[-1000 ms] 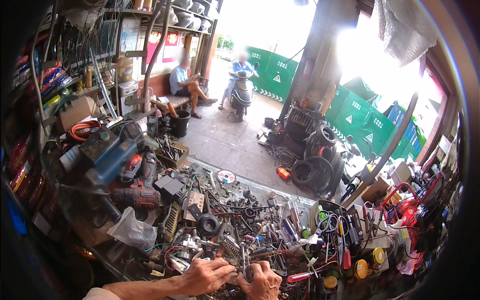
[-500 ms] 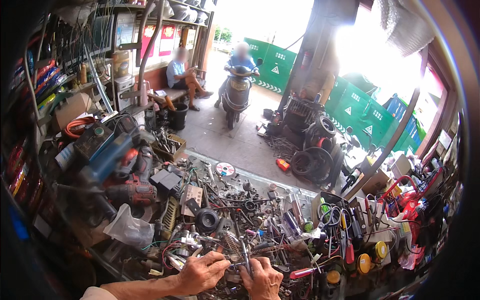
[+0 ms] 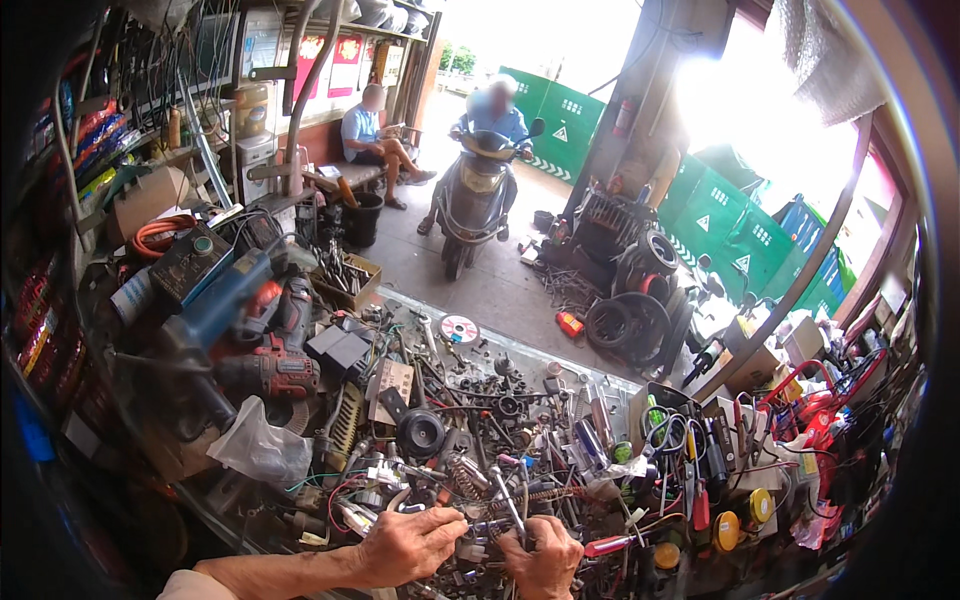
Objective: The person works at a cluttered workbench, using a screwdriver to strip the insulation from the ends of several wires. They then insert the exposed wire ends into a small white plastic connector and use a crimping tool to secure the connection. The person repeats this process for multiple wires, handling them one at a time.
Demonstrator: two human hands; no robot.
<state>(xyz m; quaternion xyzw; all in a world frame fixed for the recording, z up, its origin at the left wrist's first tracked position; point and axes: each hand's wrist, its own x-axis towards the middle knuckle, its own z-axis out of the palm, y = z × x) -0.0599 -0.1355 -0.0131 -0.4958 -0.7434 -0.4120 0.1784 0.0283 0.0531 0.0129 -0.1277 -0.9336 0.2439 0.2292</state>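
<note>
My right hand point(image 3: 545, 560) is closed around the lower end of a slim shiny metal rod point(image 3: 509, 500), which tilts up and away to the left. What sits at its lower end is hidden by my fingers. To the left, my left hand point(image 3: 413, 546) has its thumb and fingers pressed together; anything pinched in them is too small to make out. Both hands hover low over a dense heap of small metal parts point(image 3: 480, 400). Just beyond them lie a coil spring point(image 3: 468, 482) and a round black horn-like disc point(image 3: 421, 433).
A red cordless drill point(image 3: 275, 370) and a clear plastic bag point(image 3: 262, 448) lie on the left. On the right stand scissors point(image 3: 668, 436), pliers and a red-handled screwdriver point(image 3: 606, 546). Beyond the bench, a person sits on a scooter point(image 3: 475, 200); another sits on a bench point(image 3: 372, 140).
The scooter and its rider have come closer. My hands have drawn slightly apart, and the metal rod in my right hand now leans more to the left.
</note>
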